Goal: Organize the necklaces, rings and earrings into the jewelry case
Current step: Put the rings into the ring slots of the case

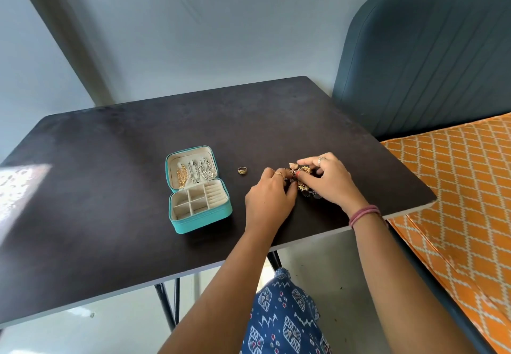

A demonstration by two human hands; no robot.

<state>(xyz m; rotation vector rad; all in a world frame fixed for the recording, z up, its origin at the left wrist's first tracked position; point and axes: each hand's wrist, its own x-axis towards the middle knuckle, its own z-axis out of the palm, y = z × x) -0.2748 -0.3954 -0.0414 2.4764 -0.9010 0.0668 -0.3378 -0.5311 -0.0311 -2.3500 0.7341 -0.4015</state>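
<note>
A teal jewelry case (199, 216) lies open on the dark table (110, 160). Gold and silver necklaces (197, 171) hang in its lid. Its cream compartments and ring rolls look bare. To its right stands a loose gold ring (242, 170). Further right lies a small heap of gold earrings (300, 178). My left hand (268, 198) and my right hand (329, 179) meet over that heap, and the fingertips of both pinch pieces in it. Part of the heap is hidden under my fingers.
A bed with an orange patterned sheet (456, 187) and a blue-grey padded headboard (428, 57) stands close against the table's right edge. A grey wall is behind. My knee in blue patterned cloth (282, 315) shows below the table's front edge.
</note>
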